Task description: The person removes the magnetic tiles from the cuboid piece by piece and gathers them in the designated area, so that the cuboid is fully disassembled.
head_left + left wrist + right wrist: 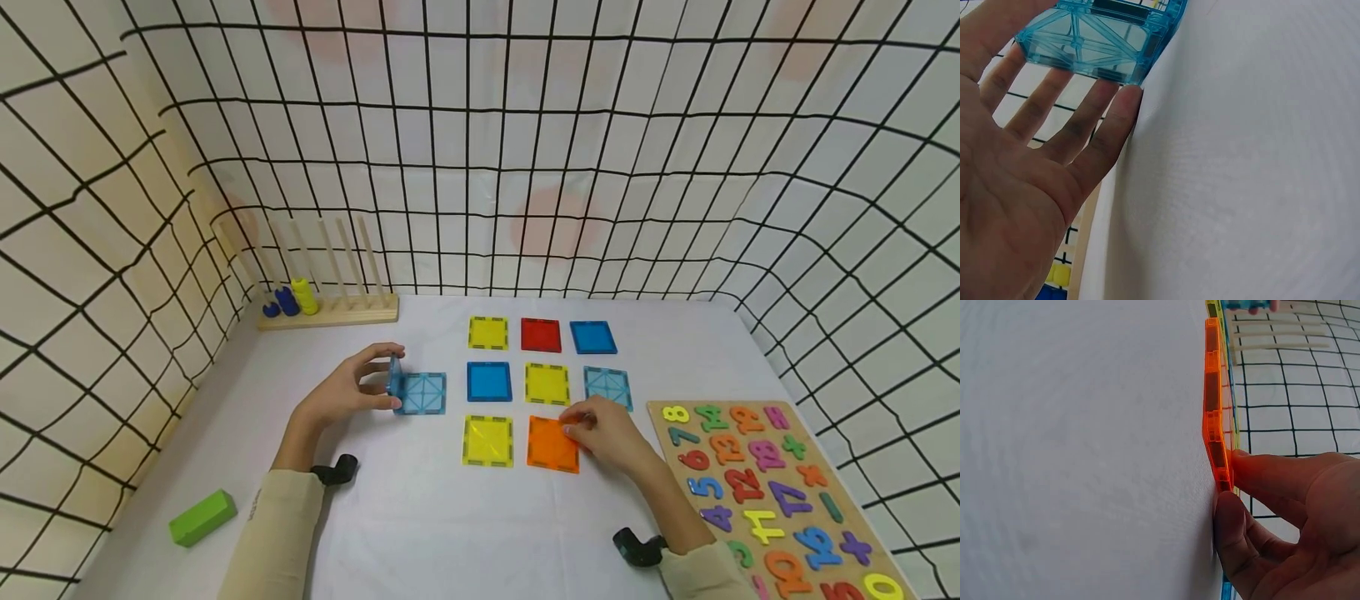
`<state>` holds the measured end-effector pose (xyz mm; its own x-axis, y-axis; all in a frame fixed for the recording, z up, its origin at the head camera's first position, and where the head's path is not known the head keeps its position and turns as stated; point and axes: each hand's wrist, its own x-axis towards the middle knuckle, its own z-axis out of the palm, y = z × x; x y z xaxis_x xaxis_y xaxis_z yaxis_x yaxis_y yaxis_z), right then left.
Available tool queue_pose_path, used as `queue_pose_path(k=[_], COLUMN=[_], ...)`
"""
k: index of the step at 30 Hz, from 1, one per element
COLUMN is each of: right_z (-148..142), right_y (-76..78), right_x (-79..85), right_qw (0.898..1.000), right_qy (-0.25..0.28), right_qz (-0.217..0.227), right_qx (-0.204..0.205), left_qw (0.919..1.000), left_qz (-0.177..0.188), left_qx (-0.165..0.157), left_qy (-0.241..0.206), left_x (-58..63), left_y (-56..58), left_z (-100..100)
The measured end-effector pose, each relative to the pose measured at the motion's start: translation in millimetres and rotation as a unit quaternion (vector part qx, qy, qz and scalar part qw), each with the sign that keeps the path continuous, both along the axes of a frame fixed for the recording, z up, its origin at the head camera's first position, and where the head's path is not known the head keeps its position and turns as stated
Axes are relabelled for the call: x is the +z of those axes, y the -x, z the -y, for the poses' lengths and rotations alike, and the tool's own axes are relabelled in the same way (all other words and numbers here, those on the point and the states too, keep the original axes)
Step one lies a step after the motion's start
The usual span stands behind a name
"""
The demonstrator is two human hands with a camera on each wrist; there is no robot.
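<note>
My left hand (341, 390) holds a light blue magnetic tile (393, 377) upright between thumb and fingers. It stands along the left edge of a second light blue tile (424, 393) lying flat on the table. In the left wrist view, the fingertips reach the edge of the upright tile (1085, 40), whose ribs show a cross pattern. At the front of the tile rows, my right hand (611, 435) pinches the right side of an orange magnetic tile (550, 447). The right wrist view shows thumb and index finger at a corner of this tile (1212, 394), low over the white cloth.
Yellow tiles (487, 442), a red tile (541, 335), blue tiles (489, 382) and another light blue tile (608, 386) lie in rows. A number board (720, 492) is at right, a wooden peg rack (330, 314) at back left, a green block (202, 518) at front left. Black netting (480, 175) encloses the table.
</note>
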<state>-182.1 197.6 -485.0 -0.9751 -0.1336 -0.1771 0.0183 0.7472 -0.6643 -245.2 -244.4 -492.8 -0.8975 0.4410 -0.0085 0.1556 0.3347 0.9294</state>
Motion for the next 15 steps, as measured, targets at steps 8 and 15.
queue_pose_path(k=[8, 15], right_z=[1.8, 4.1], right_y=[-0.6, -2.0], right_x=[1.6, 6.2], right_qw=[1.0, 1.0], right_qy=[-0.001, 0.017], right_qz=[0.004, 0.001], right_qx=[-0.011, -0.024], left_qw=[1.0, 0.9999], left_qz=[0.004, 0.002], left_qx=[-0.004, -0.003], left_qy=[0.008, 0.012], left_x=[4.1, 2.2], left_y=[0.2, 0.8], left_z=[-0.6, -0.7])
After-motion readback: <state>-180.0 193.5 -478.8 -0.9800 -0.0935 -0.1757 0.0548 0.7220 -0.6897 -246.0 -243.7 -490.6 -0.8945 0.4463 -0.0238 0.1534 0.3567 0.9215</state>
